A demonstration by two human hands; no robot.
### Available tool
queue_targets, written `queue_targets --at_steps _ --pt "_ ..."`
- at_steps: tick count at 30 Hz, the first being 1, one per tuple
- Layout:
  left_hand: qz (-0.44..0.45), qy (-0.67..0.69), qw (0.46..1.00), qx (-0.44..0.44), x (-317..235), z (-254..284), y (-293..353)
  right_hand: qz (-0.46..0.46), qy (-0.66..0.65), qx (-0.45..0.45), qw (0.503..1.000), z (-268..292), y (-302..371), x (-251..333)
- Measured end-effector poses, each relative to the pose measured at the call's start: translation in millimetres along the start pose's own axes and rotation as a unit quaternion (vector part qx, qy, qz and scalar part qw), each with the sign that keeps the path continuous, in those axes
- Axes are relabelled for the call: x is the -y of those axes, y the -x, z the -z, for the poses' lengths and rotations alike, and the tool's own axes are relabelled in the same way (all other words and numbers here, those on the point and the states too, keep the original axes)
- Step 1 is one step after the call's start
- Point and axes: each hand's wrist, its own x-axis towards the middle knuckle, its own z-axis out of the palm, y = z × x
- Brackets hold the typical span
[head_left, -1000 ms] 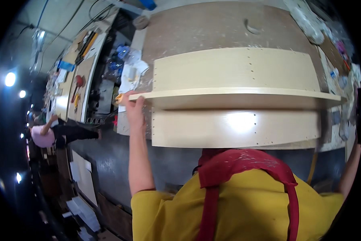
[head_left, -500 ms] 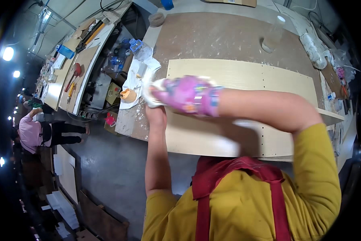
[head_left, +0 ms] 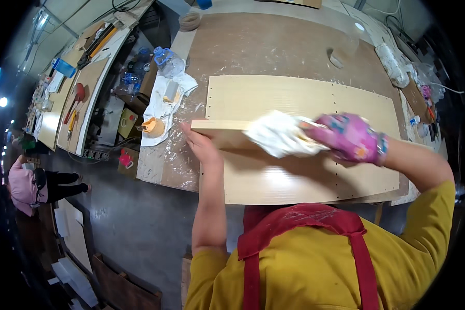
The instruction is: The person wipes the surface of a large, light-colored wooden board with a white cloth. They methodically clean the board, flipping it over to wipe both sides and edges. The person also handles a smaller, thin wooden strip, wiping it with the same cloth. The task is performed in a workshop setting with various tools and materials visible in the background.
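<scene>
Two hands on pale panel, right hand pressing white rag, left hand steadying edge

Woodworking or furniture workshop. Evidence: a large brown workbench, its top dusty and smeared with pale residue; pale wooden panels with rows of drilled holes lying flat on it; a roll of tape at the far edge; a plastic bottle and a small orange cup on a stained white sheet at the left end. A side bench along the left carries hand tools and boards. Grey concrete floor; spare boards stacked on it. Another person in pink stands at far left.
</scene>
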Motion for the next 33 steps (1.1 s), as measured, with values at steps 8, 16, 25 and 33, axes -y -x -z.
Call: queue_targets --at_steps 8,16,25,33 --pt "0.028 0.234 0.970 0.055 17 -12 -16 0.019 -0.109 -0.039 0.993 -8 -169 36" --pt "-0.026 -0.034 0.992 -0.116 -15 -34 5 -0.208 -0.399 0.008 0.893 -1 -5 -17" --pt "-0.009 0.146 0.987 -0.059 -20 -39 7 -0.171 -0.479 0.064 0.859 -16 -200 32" --pt "-0.061 -0.055 0.987 -0.136 -14 -45 9 -0.277 -0.567 0.078 0.772 -17 -110 -14"
